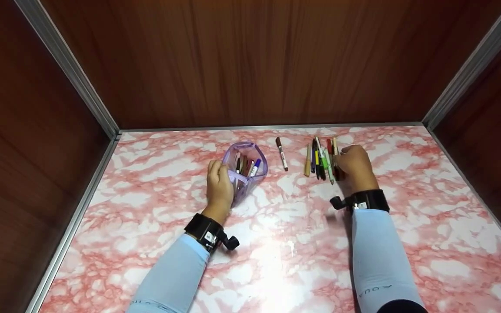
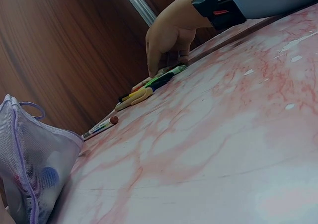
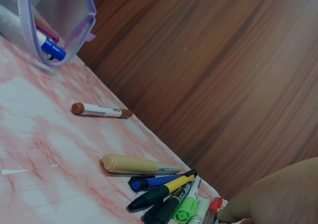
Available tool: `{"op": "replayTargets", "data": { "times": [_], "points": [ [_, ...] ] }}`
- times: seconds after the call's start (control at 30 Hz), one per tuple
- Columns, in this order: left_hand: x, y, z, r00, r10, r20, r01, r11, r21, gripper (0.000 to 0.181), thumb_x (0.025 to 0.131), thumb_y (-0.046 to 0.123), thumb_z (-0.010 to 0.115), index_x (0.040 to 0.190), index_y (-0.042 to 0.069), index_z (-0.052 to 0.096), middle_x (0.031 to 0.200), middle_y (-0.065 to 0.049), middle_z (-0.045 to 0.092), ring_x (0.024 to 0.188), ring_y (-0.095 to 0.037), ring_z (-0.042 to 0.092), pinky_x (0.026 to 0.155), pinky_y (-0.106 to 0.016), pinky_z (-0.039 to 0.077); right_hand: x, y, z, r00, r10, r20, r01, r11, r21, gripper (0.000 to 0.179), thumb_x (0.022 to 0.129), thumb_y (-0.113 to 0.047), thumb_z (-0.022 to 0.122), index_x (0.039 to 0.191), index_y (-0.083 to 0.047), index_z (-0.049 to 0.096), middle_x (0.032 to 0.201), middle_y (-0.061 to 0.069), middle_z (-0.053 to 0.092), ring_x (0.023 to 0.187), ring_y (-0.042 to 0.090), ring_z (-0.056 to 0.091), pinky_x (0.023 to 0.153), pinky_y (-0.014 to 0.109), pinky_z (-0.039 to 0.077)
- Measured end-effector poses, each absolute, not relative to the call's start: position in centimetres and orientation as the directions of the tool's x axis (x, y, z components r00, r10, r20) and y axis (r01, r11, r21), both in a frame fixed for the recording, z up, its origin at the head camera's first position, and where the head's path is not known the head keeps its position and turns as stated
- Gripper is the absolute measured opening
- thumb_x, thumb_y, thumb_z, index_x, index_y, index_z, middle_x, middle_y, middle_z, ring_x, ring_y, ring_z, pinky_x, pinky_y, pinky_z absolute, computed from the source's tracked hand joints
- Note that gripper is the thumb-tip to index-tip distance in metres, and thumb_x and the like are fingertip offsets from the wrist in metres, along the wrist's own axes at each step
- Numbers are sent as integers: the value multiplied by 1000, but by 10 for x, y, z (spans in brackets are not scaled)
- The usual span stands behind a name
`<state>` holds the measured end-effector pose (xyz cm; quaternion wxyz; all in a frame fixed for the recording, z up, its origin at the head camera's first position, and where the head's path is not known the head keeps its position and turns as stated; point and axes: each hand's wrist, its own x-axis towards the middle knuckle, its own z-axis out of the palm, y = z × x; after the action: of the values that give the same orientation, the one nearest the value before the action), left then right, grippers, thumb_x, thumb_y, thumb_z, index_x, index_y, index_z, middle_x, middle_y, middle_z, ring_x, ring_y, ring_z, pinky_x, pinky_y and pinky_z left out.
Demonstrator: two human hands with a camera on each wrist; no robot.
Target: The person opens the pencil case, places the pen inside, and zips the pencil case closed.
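Note:
My left hand [image 1: 220, 181] grips the side of a purple mesh pencil pouch [image 1: 247, 190], which stands with its mouth open. Inside it are several pens and markers, one of them a marker with a blue cap [image 1: 255, 167]. At the right end of a loose row of pens, my right hand [image 1: 353, 161] reaches down with bent fingers right at the outermost ones. That row includes a tan marker [image 3: 141, 164], a yellow-and-black pen [image 3: 161, 191] and a green highlighter [image 3: 186, 208]. Whether the right fingers pinch a pen, I cannot tell.
A white marker with brown ends [image 1: 282, 154] lies alone between the pouch and the row. The table [image 1: 276, 261] has a red-and-white marbled top, bounded by a dark wood panel [image 1: 268, 65] at the back and similar panels at both sides.

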<state>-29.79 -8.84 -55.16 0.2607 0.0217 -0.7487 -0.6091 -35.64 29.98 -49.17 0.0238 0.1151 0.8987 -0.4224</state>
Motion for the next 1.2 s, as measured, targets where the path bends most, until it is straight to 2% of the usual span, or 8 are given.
{"op": "replayTargets", "data": {
  "times": [0.1,0.2,0.43,0.5,0.63,0.77,1.03,1.2],
  "points": [
    [-298,-88,-551,-862,-349,368,286,264,921,26,111,14,47,102,-3,65,108,-14,56,100,-21,53,91,-31,47,-356,301,-491,-972,185,-142,228,618,-753,25,101,-15,64,97,7,75,70,9,68,60,24,64,55,38,55],
    [-297,-88,-550,-862,-350,366,287,259,922,25,111,13,47,99,0,64,107,-12,54,99,-20,52,89,-30,46,-362,310,-498,-979,167,-114,195,639,-744,32,103,-22,64,96,5,79,76,12,74,65,26,68,61,39,57],
    [-296,-87,-548,-858,-350,375,299,254,920,23,110,11,49,96,-1,62,106,-12,54,99,-19,51,89,-29,45,-355,303,-491,-978,194,-80,191,669,-719,36,105,-21,62,113,10,78,98,19,76,83,30,71,73,38,58],
    [-296,-87,-548,-856,-353,378,301,254,919,23,110,11,50,97,-1,64,107,-13,55,100,-19,53,90,-29,46,-354,302,-490,-970,211,-119,223,595,-772,35,106,-20,63,117,11,76,100,20,74,78,27,71,68,38,60],
    [-297,-87,-548,-859,-354,370,292,254,922,23,111,12,49,97,0,64,109,-13,56,101,-20,54,92,-30,47,-353,298,-487,-946,233,-225,294,327,-898,45,109,-17,62,148,6,59,122,21,68,80,26,73,66,41,64],
    [-297,-88,-549,-865,-350,359,282,251,926,25,112,13,48,98,0,64,110,-12,57,102,-20,54,93,-31,48,-358,297,-482,-952,225,-209,268,274,-924,63,108,-13,59,169,-3,47,130,16,61,87,18,67,72,31,59],
    [-297,-88,-550,-858,-356,370,287,265,921,24,112,15,49,97,2,64,110,-12,57,103,-22,56,93,-32,49,-363,288,-474,-969,127,-214,233,161,-959,63,109,-10,60,172,-12,50,133,10,60,107,18,72,94,28,65],
    [-296,-87,-549,-863,-354,360,277,264,924,24,111,14,49,98,1,63,110,-12,57,103,-21,55,92,-31,47,-363,285,-472,-973,90,-213,228,216,-949,53,111,-17,63,163,-7,60,119,7,67,93,15,67,84,27,60]
  ]
}}
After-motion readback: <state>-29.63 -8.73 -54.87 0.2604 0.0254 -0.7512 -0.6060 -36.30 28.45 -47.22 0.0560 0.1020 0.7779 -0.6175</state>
